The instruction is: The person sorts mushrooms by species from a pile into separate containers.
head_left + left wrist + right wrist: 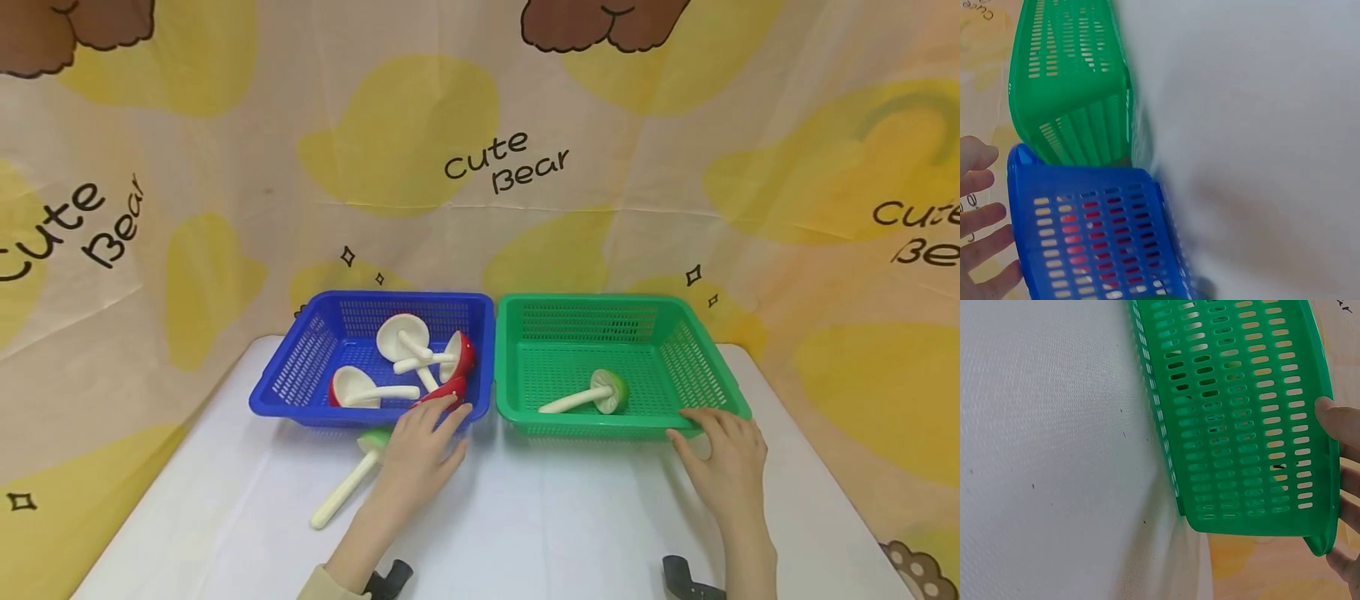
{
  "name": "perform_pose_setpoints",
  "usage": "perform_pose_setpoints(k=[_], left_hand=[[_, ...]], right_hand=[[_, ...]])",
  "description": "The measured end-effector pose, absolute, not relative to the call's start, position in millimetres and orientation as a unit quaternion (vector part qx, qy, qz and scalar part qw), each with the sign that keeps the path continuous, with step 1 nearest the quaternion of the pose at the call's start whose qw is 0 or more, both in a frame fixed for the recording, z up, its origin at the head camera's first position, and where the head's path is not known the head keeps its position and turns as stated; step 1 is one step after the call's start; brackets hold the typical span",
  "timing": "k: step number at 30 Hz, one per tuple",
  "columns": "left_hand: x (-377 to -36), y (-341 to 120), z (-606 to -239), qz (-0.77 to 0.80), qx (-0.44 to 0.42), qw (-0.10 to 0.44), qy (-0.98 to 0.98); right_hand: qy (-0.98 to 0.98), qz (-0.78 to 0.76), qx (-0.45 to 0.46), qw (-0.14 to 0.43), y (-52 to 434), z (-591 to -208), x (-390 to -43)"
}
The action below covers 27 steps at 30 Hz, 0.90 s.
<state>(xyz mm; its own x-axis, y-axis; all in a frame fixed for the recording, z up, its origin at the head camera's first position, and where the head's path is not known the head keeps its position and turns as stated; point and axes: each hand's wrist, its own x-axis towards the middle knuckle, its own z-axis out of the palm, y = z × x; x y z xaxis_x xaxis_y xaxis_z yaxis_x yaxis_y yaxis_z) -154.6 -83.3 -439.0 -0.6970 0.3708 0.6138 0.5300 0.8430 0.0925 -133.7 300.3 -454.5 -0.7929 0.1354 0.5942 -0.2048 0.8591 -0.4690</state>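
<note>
A green-capped toy mushroom [352, 475] lies on the white table [525, 533] just in front of the blue basket [300, 400], its pale stem pointing toward the person. The left hand [420, 450] hovers beside its cap, fingers spread and relaxed, tips at the basket's front rim near a red mushroom [444, 392], gripping nothing. The right hand [723, 454] rests flat, fingers straight, against the green basket [517, 367]'s front right corner.
</note>
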Motion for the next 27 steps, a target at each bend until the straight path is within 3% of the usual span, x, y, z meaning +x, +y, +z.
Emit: perform_pose_setpoints(k=[16,27], left_hand=[[-136,-130,-467,-0.160,-0.195,0.397,-0.882],[-131,-148,-475,-0.137,-0.147,0.372,-0.906]], right_hand=[[-0.909,0.265,0.015,0.322,301,-453,-134],[-0.910,0.267,0.016,0.317,300,-454,-134]])
